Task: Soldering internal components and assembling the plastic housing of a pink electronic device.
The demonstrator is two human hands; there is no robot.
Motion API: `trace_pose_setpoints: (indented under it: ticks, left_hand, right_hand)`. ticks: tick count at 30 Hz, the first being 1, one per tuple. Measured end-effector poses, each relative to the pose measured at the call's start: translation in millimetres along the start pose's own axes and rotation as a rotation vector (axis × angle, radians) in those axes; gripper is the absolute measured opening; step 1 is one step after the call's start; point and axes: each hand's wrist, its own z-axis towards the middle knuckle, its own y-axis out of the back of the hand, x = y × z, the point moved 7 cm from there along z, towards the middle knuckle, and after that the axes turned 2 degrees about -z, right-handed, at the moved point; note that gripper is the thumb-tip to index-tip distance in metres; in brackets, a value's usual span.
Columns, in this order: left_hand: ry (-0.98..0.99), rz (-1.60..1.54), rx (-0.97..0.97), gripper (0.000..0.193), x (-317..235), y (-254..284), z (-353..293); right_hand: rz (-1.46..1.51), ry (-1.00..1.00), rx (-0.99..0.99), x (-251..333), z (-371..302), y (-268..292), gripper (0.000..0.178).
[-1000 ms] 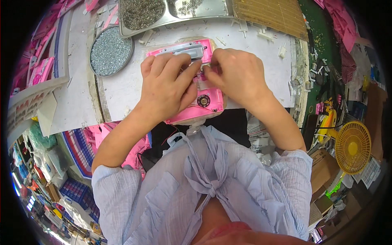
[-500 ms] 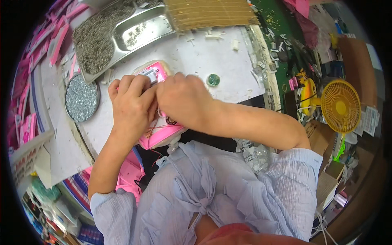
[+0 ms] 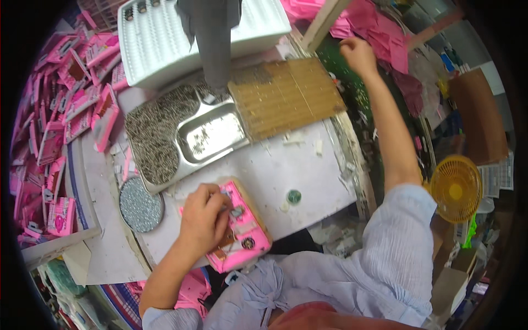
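Note:
A pink plastic housing [image 3: 250,226] with small grey parts, thin wires and a round dark part lies on a pale pad near the table's front edge. My left hand [image 3: 204,215] rests over its left side, fingers bent and closed on it; the fingertips are partly hidden. Far out to the right, my right arm is stretched over a green belt [image 3: 360,107]. There my right hand [image 3: 360,56] hangs with its fingers curled in; whatever they may hold is too small to make out.
A metal tray of screws [image 3: 159,137] and a brown corrugated board [image 3: 291,96] lie beyond the housing. To its left stands a round dish of small silvery pieces [image 3: 141,204]. Pink housings [image 3: 60,126] pile up at far left. A dark upright tool [image 3: 212,41] stands before a white rack [image 3: 151,47].
My right hand has left the housing and swung far to the right, over the green belt. My left hand stays at the housing. The view has tilted up, showing more of the far side.

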Motion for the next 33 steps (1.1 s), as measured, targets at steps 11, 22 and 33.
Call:
trace_pose_setpoints:
  ticks: [11, 22, 33]
  left_hand:
    - [0.202, 0.078, 0.138, 0.034, 1.4, -8.1, 14.5]
    - [0.130, 0.085, 0.063, 0.037, 8.9, -11.7, 8.7]
    - [-0.179, 0.132, -0.214, 0.061, -24.5, 43.9, -12.4]
  right_hand:
    - [-0.559, 0.596, -0.079, -40.7, 182.0, -127.4, 0.074]
    - [0.069, -0.124, -0.212, -130.6, 82.6, -16.2, 0.072]
    - [1.388, -0.231, 0.109, 146.6, -241.1, 156.9, 0.047]
